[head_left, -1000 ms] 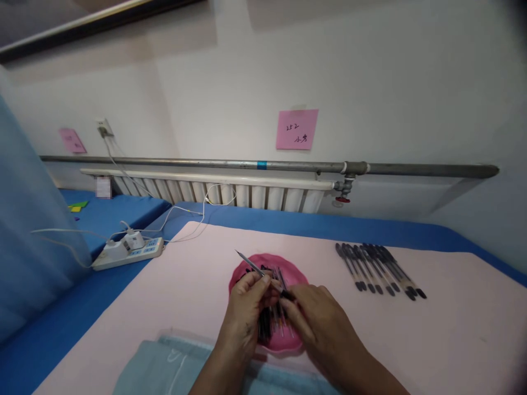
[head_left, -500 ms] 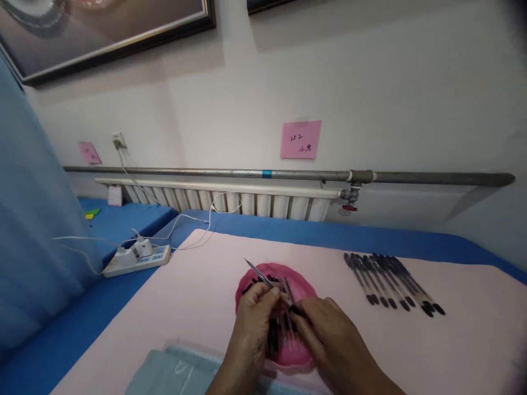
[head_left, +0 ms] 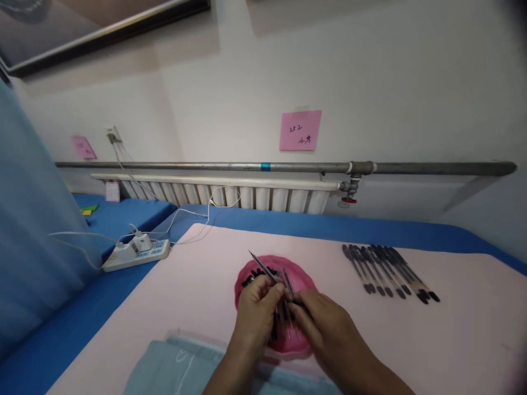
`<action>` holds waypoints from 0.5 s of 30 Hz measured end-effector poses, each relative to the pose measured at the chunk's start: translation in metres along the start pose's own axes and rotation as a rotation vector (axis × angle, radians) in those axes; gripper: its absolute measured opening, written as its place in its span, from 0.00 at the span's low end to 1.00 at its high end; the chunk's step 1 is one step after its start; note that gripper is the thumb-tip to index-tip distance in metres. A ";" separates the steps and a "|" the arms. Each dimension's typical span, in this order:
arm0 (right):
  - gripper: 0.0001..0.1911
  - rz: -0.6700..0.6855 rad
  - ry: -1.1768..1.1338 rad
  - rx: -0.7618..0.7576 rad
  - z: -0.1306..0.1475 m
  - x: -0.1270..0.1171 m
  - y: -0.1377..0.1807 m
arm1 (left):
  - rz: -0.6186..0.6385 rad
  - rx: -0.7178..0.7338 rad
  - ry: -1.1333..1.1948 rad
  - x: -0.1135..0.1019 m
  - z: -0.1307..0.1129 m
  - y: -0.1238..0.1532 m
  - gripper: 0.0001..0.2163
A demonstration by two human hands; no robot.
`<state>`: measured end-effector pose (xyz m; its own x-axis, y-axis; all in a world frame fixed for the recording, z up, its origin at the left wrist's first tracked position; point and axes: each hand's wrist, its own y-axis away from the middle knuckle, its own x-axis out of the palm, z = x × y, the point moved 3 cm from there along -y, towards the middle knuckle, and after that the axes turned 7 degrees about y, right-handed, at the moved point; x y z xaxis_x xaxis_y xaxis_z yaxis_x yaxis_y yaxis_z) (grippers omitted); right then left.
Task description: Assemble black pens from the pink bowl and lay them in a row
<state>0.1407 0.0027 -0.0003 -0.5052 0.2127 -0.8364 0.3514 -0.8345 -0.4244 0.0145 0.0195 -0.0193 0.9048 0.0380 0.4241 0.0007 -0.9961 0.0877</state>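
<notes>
A pink tray [head_left: 247, 277] with several black pen parts lies on the pale pink mat [head_left: 197, 285]. Over it my left hand [head_left: 257, 315] is closed round a thin pen refill [head_left: 261, 266] whose tip points up and to the left. My right hand [head_left: 325, 323] is closed next to it, its fingertips pinching a small dark piece that I cannot make out, right at the left hand's fingers. To the right, apart from both hands, a row of several assembled black pens [head_left: 389, 270] lies on the mat.
A white power strip [head_left: 138, 253] with cables sits at the left on the blue tabletop [head_left: 74, 323]. A pale blue cloth [head_left: 164, 367] lies at the near edge. Behind run a radiator [head_left: 214, 193] and pipe, a pink note [head_left: 300, 130] on the wall, a blue curtain [head_left: 33, 241] at left.
Both hands stay over the pink tray with the refill; the fingers have drawn a little closer together. The view has shifted slightly with my head.
</notes>
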 end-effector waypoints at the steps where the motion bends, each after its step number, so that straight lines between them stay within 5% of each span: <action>1: 0.12 0.036 -0.065 0.035 -0.001 0.000 -0.001 | 0.008 0.007 -0.025 0.000 -0.002 0.000 0.11; 5: 0.10 0.024 -0.338 0.204 -0.014 -0.008 -0.007 | -0.004 0.071 -0.099 -0.004 -0.018 0.000 0.12; 11: 0.11 -0.227 -0.801 0.627 -0.071 -0.004 -0.007 | -0.262 0.133 -0.205 -0.036 -0.040 -0.008 0.15; 15: 0.14 -0.240 -0.947 0.702 -0.087 0.011 -0.004 | -0.312 0.129 -0.378 -0.058 -0.043 -0.016 0.13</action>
<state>0.2024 0.0528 -0.0376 -0.9807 0.1886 -0.0507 -0.1885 -0.9821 -0.0070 -0.0558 0.0361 -0.0067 0.9438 0.3283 0.0377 0.3270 -0.9443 0.0358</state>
